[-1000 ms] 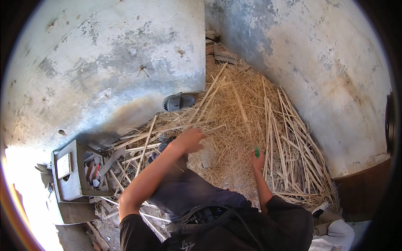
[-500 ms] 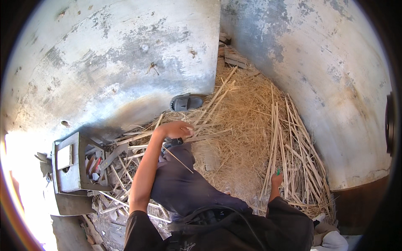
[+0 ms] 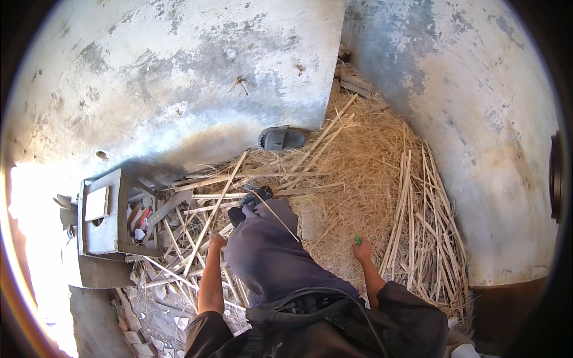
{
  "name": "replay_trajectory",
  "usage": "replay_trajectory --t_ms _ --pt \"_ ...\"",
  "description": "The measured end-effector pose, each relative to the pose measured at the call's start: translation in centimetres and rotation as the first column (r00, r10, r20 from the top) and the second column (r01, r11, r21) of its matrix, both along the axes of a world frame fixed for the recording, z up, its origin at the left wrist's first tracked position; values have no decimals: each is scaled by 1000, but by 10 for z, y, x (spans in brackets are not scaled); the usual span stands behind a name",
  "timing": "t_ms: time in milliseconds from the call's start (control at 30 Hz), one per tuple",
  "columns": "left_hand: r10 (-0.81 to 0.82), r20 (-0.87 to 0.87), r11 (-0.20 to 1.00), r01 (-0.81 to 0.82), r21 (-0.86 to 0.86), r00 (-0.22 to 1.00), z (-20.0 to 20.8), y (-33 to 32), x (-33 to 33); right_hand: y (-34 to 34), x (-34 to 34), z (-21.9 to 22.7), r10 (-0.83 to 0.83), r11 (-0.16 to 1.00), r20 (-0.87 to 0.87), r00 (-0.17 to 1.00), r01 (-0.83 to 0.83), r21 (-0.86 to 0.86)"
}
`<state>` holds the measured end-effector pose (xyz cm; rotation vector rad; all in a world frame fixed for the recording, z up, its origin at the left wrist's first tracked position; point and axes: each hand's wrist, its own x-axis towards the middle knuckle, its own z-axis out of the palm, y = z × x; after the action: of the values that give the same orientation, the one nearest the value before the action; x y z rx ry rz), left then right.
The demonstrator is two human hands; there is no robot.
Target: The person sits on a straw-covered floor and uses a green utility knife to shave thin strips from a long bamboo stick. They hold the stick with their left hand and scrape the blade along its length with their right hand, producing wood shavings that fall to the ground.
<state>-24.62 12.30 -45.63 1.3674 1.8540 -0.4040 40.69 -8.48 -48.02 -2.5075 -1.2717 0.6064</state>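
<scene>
My right hand [image 3: 362, 250] is closed around a small green object [image 3: 357, 239]; only its short green end shows above the fingers, so its kind is unclear. My left hand [image 3: 217, 241] hangs low beside my left knee, fingers curled, and whatever may be in them is hidden. A long pale split stick [image 3: 218, 209] slants just past it over the pile. One thin strip [image 3: 276, 213] lies across my dark trouser leg [image 3: 259, 241], near my dark shoe [image 3: 258, 197].
Fibrous shavings [image 3: 358, 173] cover the floor ahead. Long split sticks [image 3: 418, 232] are heaped along the right wall. A grey slipper [image 3: 280, 138] rests against the left wall [image 3: 179, 77]. At left, a wooden box frame [image 3: 107, 238] holds odds and ends, with scattered sticks and scraps beside it.
My left hand has dropped from over my foot down to beside my knee. My right hand has moved left, away from the stick heap, still with the green object. The view has shifted slightly.
</scene>
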Motion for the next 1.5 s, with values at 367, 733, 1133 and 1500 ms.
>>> replay_trajectory --t_ms 367,733,1133,1500 --pt "194 175 972 -213 97 965 -19 -118 52 134 -41 66 -239 970 -69 969 241 17" --pt "251 705 411 -733 542 663 124 -91 73 292 -91 19 371 929 -36 928 -370 17" --pt "-339 769 492 -594 636 542 444 -102 177 349 -140 28 492 859 -62 868 -496 -127" --pt "-648 649 730 81 679 398 414 -79 231 355 -147 -16 537 809 -40 843 -528 -260"
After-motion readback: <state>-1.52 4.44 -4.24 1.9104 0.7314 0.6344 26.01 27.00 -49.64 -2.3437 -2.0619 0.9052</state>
